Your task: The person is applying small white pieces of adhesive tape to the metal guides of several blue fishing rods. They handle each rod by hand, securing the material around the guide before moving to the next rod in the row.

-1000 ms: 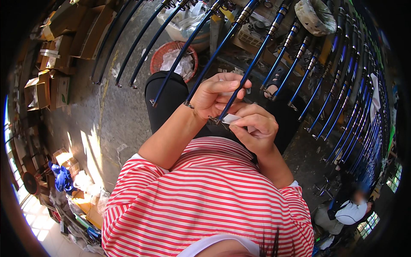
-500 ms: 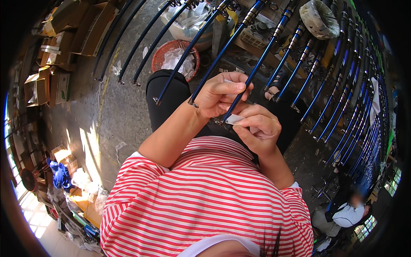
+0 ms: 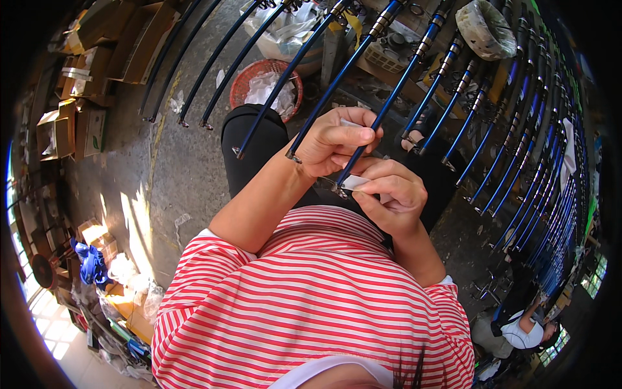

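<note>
A blue fishing rod [image 3: 392,100] slants down toward me, its tip fitting [image 3: 340,190] hanging just above my lap. My left hand [image 3: 334,141] is closed around the rod a little above that end, thumb pressed along it. Some white material shows between its fingers. Beside the tip, my right hand [image 3: 394,189] pinches a small white piece of cloth or paper [image 3: 354,182], which touches or nearly touches the rod. The inner fingers of both hands are partly hidden.
Several similar rods [image 3: 468,123] hang in a row on both sides. A red basket [image 3: 240,91] with white scraps stands on the floor ahead. A tape roll [image 3: 464,26] hangs upper right. Cardboard boxes [image 3: 91,133] line the left. Another person [image 3: 522,332] sits at lower right.
The held rod's tip has shifted or turned slightly, and its fitting shows more plainly. Both hands stay in nearly the same place. The other person at lower right has raised an arm.
</note>
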Demonstrator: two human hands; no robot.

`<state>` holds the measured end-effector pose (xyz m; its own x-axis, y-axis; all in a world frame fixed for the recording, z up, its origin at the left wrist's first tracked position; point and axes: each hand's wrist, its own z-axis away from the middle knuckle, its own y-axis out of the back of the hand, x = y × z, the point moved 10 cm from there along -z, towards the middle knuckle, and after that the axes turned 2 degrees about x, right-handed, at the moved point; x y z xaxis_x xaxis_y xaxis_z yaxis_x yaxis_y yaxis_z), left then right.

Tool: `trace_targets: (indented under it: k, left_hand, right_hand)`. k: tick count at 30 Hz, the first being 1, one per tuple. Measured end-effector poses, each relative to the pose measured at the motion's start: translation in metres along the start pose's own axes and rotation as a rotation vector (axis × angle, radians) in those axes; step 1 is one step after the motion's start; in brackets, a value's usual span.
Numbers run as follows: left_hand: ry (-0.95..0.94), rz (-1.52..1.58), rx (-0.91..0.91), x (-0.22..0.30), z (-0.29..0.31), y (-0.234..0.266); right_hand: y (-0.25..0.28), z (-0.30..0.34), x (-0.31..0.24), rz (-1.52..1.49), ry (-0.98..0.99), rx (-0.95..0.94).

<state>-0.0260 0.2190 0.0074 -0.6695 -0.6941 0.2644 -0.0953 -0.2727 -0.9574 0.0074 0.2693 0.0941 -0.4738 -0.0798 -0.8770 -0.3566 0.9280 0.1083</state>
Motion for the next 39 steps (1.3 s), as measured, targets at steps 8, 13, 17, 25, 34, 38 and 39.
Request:
trace_targets:
  k: [8,13,17,25,34,38,39]
  left_hand:
    - [0.006,-0.105,0.022,0.002,0.0,-0.001]
    - [-0.015,-0.242,0.044,0.003,-0.002,0.004]
    - [-0.014,-0.266,0.033,0.003,-0.003,0.002]
    - [-0.008,-0.188,-0.027,-0.001,-0.005,-0.006]
    - [-0.024,-0.052,-0.002,0.008,-0.019,0.0]
    - [0.02,-0.23,0.227,0.008,-0.039,0.026]
    - [0.018,-0.197,0.221,0.004,-0.047,0.022]
  right_hand:
    - [0.0,0.0,0.0,-0.016,-0.012,0.002]
    - [-0.001,0.0,0.0,-0.003,0.006,-0.002]
    - [0.0,-0.001,-0.001,0.007,-0.001,0.007]
    - [0.001,0.001,0.001,0.03,-0.035,0.014]
    - [0.022,0.004,-0.004,0.057,-0.03,0.133]
    - [0.048,0.02,-0.01,0.083,-0.075,0.212]
    - [0.053,0.025,-0.01,0.083,-0.097,0.231]
